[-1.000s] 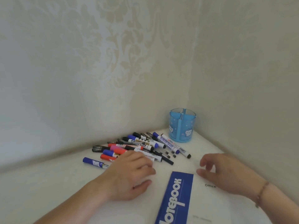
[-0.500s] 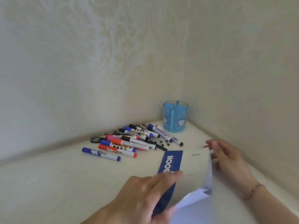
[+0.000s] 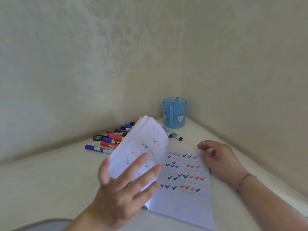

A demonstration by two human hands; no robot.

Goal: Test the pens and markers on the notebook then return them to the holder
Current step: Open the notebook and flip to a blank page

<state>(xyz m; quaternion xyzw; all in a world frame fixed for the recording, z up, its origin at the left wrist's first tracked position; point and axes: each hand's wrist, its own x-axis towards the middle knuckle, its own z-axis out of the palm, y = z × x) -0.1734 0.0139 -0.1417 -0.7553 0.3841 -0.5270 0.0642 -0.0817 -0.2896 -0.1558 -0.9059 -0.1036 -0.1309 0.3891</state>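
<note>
your left hand grips a lifted sheaf of notebook pages, right hand loosely curled at the page edge, markers lying crosswise beyond the left.

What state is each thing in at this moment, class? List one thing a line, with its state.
notebook: open, flat page covered in tick marks
page stack: lifted, mid-turn, blurred
left hand: grips the page stack
right hand: fingers loosely curled, by the page's right edge
pens and markers: capped, piled on the table
holder: upright, no pens showing inside
</note>
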